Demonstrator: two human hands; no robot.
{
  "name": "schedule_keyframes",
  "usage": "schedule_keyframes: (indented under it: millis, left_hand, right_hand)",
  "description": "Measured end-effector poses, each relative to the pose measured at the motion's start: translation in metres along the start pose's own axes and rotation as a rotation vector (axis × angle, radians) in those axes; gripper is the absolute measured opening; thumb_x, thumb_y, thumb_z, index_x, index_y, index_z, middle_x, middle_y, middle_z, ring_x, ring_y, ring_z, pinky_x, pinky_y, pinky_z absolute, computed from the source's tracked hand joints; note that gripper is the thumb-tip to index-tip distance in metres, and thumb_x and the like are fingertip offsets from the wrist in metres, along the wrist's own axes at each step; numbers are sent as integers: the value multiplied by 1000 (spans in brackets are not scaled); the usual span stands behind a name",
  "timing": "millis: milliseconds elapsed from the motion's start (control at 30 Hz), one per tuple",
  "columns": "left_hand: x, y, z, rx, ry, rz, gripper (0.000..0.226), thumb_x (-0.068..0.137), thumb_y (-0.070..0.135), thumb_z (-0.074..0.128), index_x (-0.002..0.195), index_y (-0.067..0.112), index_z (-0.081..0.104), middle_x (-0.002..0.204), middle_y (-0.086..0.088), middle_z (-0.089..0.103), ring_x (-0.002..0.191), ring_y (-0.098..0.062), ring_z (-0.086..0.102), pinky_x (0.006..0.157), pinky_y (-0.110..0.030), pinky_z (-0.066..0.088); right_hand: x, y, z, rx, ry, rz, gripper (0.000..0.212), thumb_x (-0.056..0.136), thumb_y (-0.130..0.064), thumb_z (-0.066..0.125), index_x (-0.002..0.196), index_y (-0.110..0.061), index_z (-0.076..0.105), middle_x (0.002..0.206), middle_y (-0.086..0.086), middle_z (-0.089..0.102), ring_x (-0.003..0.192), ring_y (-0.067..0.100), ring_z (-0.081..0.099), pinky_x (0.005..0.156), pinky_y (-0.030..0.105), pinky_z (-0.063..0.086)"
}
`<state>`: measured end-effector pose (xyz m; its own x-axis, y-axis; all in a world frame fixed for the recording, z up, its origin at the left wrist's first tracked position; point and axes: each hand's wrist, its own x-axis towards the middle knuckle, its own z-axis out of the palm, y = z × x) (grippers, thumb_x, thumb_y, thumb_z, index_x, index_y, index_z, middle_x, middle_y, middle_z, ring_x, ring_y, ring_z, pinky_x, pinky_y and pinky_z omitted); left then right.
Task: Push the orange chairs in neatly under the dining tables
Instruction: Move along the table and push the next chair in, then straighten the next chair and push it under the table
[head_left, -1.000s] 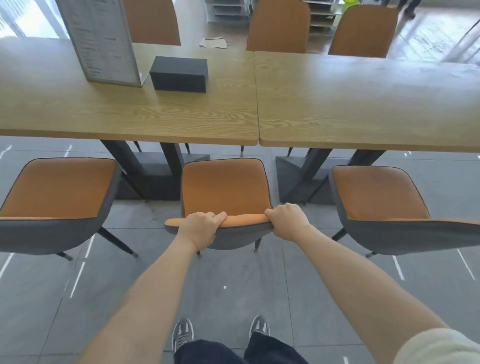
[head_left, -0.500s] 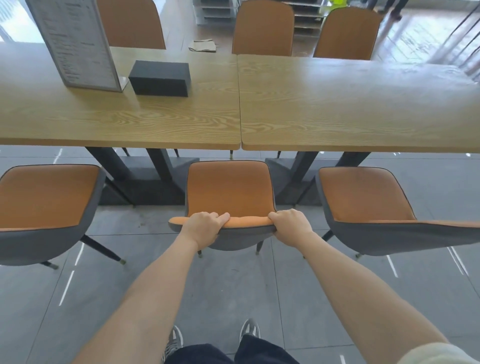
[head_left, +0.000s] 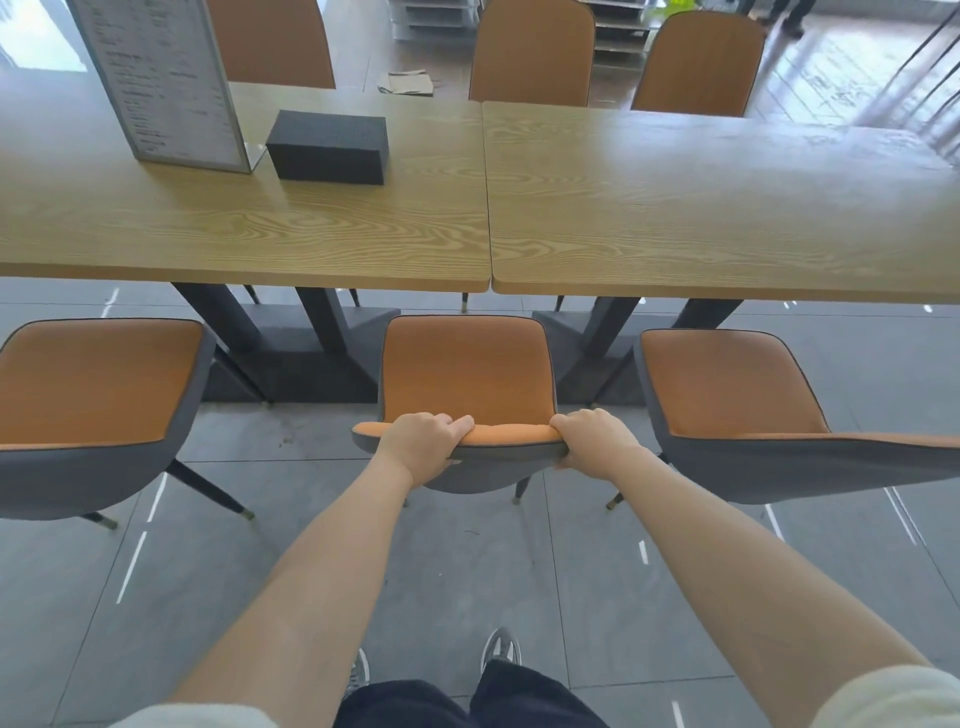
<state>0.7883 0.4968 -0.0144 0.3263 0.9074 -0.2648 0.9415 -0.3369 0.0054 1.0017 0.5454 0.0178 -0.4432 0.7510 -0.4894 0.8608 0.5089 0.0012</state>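
Mid-task, judging by the layout: three orange-upholstered, grey-shelled chairs lined up on the near side of two pale wood-grain dining tables butted end to end. Middle orange chair with grey shell at centre frame, directly below the seam between the tabletops, front edge of the seat reaching about to the table edge at 12 o'clock, most of the seat not yet tucked under. Left hand closed around the backrest's top edge toward its 9 o'clock end, thumb laid along the orange padding; right hand clamped on the 3 o'clock corner of the same rim. Left orange chair at 9 o'clock and right orange chair at 3 o'clock standing clear of the table edge, untouched, likely next in line. On the left table at 11 o'clock, a standing menu card and just beside it a dark grey rectangular box. Compared with half a second ago: same two-handed grip, seat front now nearer the table edge, view shifted a little.
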Motion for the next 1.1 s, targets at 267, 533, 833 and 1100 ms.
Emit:
schedule_keyframes:
  millis: [267, 533, 833, 1100]
  left_hand:
    - [-22, -14, -5, -163, 8, -52, 69, 92, 56, 33, 147, 21, 12, 157, -4, 13, 145, -22, 10, 118, -40, 10]
    - [-83, -89, 0, -146, 49, -326, 64, 97, 50, 17, 147, 19, -6, 158, -2, -8, 145, -18, -9, 117, -42, -7]
    - [-207, -245, -2, -69, 132, -480, 68, 96, 52, 20, 146, 18, -11, 158, -3, -10, 145, -21, -11, 117, -42, -7]
    - [-292, -368, 13, -80, 170, -642, 73, 94, 55, 25, 147, 18, -9, 158, -4, -9, 145, -22, -10, 116, -41, -9]
  right_hand:
    - [0, -27, -11, 201, -135, 61, 86, 89, -62, 39, 150, -14, 3, 159, 2, 3, 146, 20, 0, 117, 44, -6]
    - [26, -126, -38, 120, 79, 50, 81, 94, -59, 18, 144, -11, -24, 154, 6, -27, 142, 21, -24, 115, 40, -15]
    - [76, -307, -75, 130, 167, -106, 81, 95, -58, 17, 142, -9, -27, 152, 7, -30, 140, 20, -28, 113, 37, -18]
    - [132, -456, -102, 67, 187, -281, 85, 94, -60, 22, 143, -10, -26, 153, 7, -28, 141, 19, -26, 113, 37, -17]
